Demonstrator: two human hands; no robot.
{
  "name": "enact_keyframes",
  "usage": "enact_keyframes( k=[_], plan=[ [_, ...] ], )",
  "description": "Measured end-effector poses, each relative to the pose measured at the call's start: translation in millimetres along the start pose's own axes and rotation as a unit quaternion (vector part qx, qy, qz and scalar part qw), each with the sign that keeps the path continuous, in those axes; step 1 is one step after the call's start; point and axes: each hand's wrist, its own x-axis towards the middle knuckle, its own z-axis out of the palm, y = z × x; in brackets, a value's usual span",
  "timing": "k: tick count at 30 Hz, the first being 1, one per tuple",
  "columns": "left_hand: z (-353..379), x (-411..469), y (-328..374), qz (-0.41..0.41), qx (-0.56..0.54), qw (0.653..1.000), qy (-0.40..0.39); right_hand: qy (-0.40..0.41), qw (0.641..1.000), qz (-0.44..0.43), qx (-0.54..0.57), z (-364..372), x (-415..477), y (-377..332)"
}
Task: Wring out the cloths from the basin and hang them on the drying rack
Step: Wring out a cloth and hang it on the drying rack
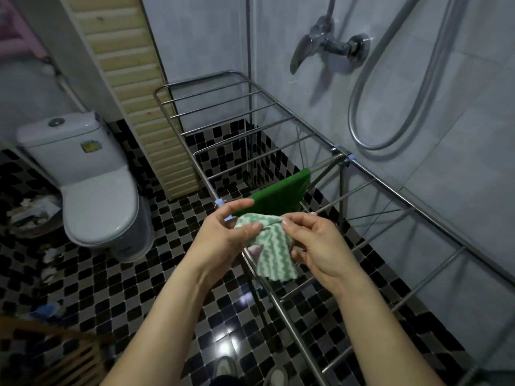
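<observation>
Striped cloth (274,254) hangs over rack's (390,190) near side rail, top edge pinched by your left hand (223,232) and right hand (315,243). Edge lies roughly along rungs; bare rungs nearer right hand, green cloth (281,196) just beyond.

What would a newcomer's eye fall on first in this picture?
At the centre, the left hand and the right hand each pinch the striped cloth above the near rail of the drying rack. Just behind it, a green cloth hangs on the rack. A white toilet stands at the left.
</observation>
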Motion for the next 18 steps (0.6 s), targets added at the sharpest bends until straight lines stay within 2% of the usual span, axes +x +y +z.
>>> enact_keyframes(
  k=[4,9,11,15,18],
  plan=[
    [-5.9,-10.4,-0.9,-0.004,0.067,0.998,0.001,0.059,0.998,-0.031,-0.010,-7.3,-13.1,-1.7],
    [-1.4,-32.1,1.1,0.019,0.107,0.994,0.026,0.047,0.997,-0.050,-0.024,-7.1,-34.6,-0.2],
    [2.6,-43.1,0.8,0.047,0.139,0.989,0.032,0.055,0.994,-0.061,-0.075,-4.9,-43.4,2.4],
    [16.8,-63.6,-1.3,0.157,0.281,0.947,0.006,0.001,0.943,-0.121,-0.311,0.4,-65.3,7.1],
    [28.8,-75.5,-4.6,0.202,0.376,0.904,-0.034,-0.039,0.934,-0.147,-0.324,11.5,-81.3,10.9]
  ],
)
